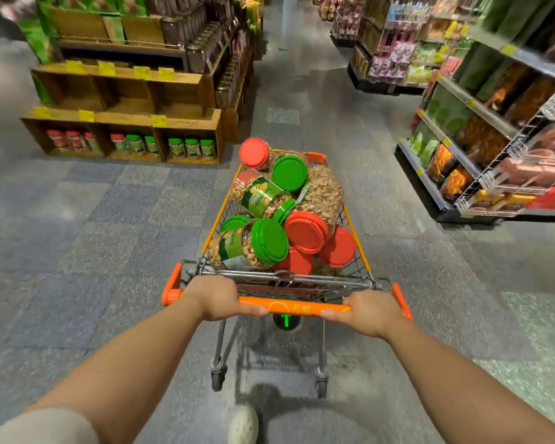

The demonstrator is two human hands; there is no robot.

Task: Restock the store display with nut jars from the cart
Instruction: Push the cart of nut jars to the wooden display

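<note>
A white shoe (242, 424) steps on the grey tiled floor (77, 251), just behind the orange-and-silver wire shopping cart (356, 251). Two bare arms reach out to the cart. The left hand (217, 298) wraps its fingers around the orange handle bar (297, 307) of the cart. The right hand (370, 314) does the same on the other end. Both grips are curled tight on the bar, likely so the person can push and steer the heavy cart.

Inside the cart lie clear plastic nut jars with green and red lids (269, 240). They are piled on their sides, heaped up above the rim of the cart.

Ahead of the cart and to its left stands a wooden crate display (186, 120). Its bottom boxes hold a few jars (191, 149) standing up. The boxes above look bare, so I think the cart's jars go there. To the right of the cart are metal shelves with snack bags (481, 129).
</note>
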